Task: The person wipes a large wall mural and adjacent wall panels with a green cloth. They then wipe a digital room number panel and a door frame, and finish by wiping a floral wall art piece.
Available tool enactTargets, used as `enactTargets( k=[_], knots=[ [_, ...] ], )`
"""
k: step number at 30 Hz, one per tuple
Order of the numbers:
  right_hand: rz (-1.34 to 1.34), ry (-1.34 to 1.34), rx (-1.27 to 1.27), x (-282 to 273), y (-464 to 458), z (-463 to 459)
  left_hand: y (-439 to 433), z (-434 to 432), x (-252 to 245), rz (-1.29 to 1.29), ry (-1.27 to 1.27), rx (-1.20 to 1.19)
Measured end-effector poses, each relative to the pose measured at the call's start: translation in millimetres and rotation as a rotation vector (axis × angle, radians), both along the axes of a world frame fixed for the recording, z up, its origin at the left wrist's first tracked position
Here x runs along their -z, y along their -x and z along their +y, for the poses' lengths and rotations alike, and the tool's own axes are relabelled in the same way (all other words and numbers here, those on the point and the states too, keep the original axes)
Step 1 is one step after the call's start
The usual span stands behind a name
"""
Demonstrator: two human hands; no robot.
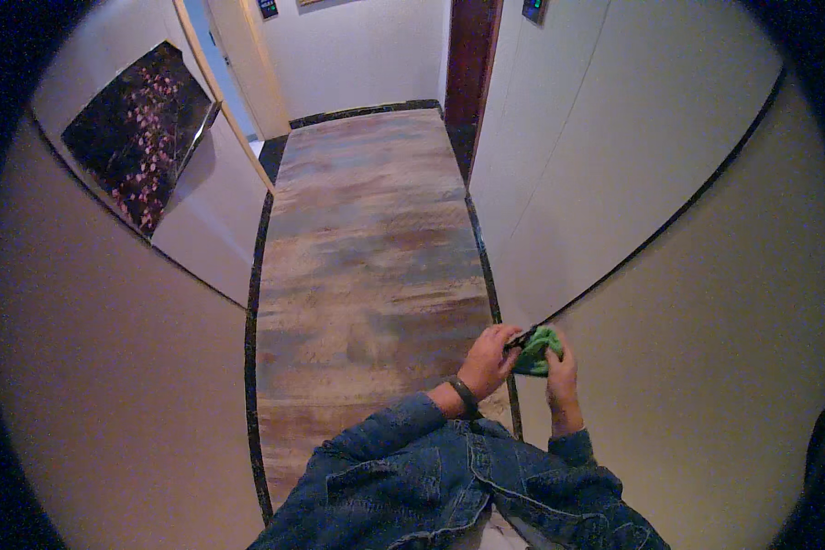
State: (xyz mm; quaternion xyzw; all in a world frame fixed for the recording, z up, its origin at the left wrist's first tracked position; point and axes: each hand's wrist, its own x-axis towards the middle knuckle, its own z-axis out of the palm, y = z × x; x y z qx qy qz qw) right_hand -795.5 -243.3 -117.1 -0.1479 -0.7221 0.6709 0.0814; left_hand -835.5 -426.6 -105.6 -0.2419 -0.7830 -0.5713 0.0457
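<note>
Just in front of my body, near the right-hand wall, both hands are together on a crumpled green cloth (pixel 543 349). My right hand (pixel 562 381) grips the cloth from its right side, thumb pressed onto it. My left hand (pixel 487 363), with a dark band (pixel 463 394) around its wrist, curls around a small dark object (pixel 522 338) at the cloth's left edge. Fingers and cloth hide most of that object, so its kind is unclear.
A corridor with streaky patterned carpet (pixel 371 261) runs ahead. On the left wall hangs a dark floral picture (pixel 148 137), beside an open doorway (pixel 220 69). A dark red door (pixel 474 62) stands at the far right. Black trim strip (pixel 660 237) crosses the right wall.
</note>
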Motion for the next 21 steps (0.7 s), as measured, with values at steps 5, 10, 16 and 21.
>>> enactTargets(
  k=[5,10,16,21],
  knots=[
    [0.311,-0.543,0.061,-87.5,81.9,43.3,59.6,21.6,-8.6,0.095,-0.003,0.003],
    [0.549,-1.172,0.143,-189.2,134.8,74.6,103.8,34.6,2.4,0.112,-0.028,0.067],
    [0.785,-1.815,0.557,-290.1,187.3,112.7,166.5,68.2,2.4,0.116,-0.05,0.274],
    [0.346,-2.108,0.585,-256.7,195.2,109.6,221.4,98.3,-11.6,0.22,-0.13,0.53]
  ],
)
